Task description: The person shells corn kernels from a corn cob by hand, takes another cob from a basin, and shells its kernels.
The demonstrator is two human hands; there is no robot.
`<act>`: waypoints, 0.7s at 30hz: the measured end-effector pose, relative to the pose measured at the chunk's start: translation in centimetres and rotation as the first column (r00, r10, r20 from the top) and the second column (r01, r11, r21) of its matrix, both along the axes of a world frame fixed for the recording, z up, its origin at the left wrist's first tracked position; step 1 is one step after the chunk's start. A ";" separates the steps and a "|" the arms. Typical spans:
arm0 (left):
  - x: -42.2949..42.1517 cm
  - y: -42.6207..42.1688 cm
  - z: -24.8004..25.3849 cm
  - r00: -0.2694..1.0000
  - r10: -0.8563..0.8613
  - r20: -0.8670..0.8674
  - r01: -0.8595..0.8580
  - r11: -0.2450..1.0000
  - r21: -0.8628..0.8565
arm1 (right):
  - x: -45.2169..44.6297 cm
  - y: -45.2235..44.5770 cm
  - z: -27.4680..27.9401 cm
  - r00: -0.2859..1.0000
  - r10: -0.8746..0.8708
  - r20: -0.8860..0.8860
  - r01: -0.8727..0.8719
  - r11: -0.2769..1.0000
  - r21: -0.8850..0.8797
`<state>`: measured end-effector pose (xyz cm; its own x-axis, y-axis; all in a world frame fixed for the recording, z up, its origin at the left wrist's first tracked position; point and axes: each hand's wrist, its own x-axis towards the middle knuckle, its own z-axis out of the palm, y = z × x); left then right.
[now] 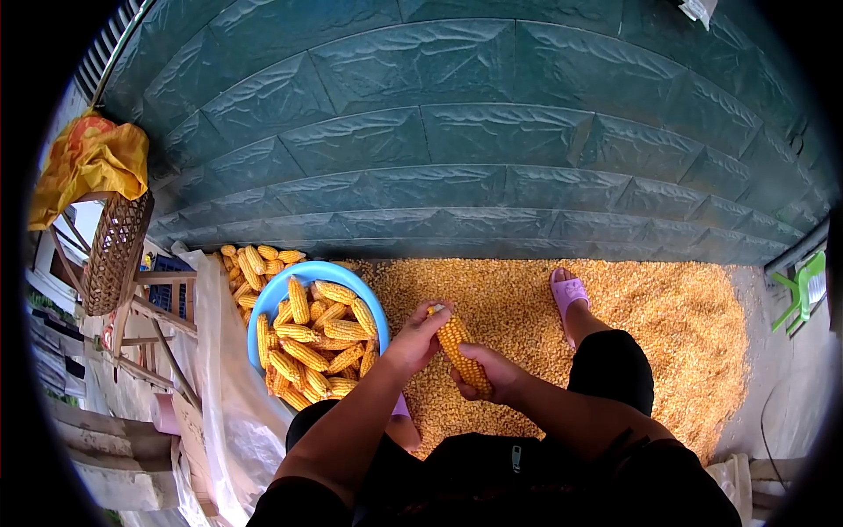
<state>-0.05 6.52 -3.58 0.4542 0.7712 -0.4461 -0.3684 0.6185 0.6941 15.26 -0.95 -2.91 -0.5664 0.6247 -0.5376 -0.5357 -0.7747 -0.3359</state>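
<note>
Between my two hands is a yellow corn cob (458, 351), tilted, its kernels still on along the visible side. My left hand (419, 340) is closed round its upper end, and my right hand (492, 372) grips the lower end with the thumb lying on the kernels. Just left of my left hand stands a blue basin (381, 314) heaped with whole corn cobs (305, 354). Below both hands, loose corn kernels (492, 290) cover the ground in a thick layer.
More cobs (250, 263) lie behind the basin, by the green panelled wall (465, 132). A clear plastic sheet (230, 369) and wooden chair (158, 307) are at left, under a yellow bag (105, 162). My foot in a pink slipper (569, 292) rests on the kernels. A green chair (801, 292) stands right.
</note>
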 end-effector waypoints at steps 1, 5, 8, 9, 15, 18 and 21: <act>0.0 0.1 -0.4 1.000 -0.001 0.000 0.001 1.000 0.000 | -0.1 -0.1 0.0 1.000 -0.001 0.000 0.001 1.000 0.000; -0.7 0.6 -2.2 0.999 -0.047 -0.009 0.047 0.999 0.010 | -0.5 -0.1 0.2 0.998 0.017 0.067 -0.016 1.000 -0.003; -1.3 0.8 -1.8 0.990 -0.136 0.041 0.136 0.991 -0.007 | -0.4 0.1 0.4 0.988 0.035 0.150 -0.034 0.999 -0.006; -1.3 0.7 -1.2 0.978 -0.176 0.108 0.181 0.983 -0.035 | -0.2 0.2 0.4 0.988 0.036 0.150 -0.033 0.999 -0.023; -0.9 0.3 2.7 0.975 -0.219 0.042 0.218 0.976 0.016 | 0.4 0.4 0.8 1.000 0.001 -0.016 0.000 0.997 0.076; -0.2 -0.5 2.7 0.936 -0.168 -0.309 0.233 0.955 0.184 | 0.3 0.4 0.4 0.999 -0.001 0.046 -0.002 0.997 0.072; 0.4 -0.7 2.6 0.793 -0.021 -0.609 0.253 0.920 0.297 | -0.1 0.3 0.7 0.975 0.003 0.221 -0.022 0.996 0.083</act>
<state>0.35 5.87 -1.02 0.3081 0.8742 -0.3752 0.2497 0.3063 0.9186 15.15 -0.66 -2.26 -0.4476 0.6672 -0.5954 -0.4319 -0.7443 -0.5094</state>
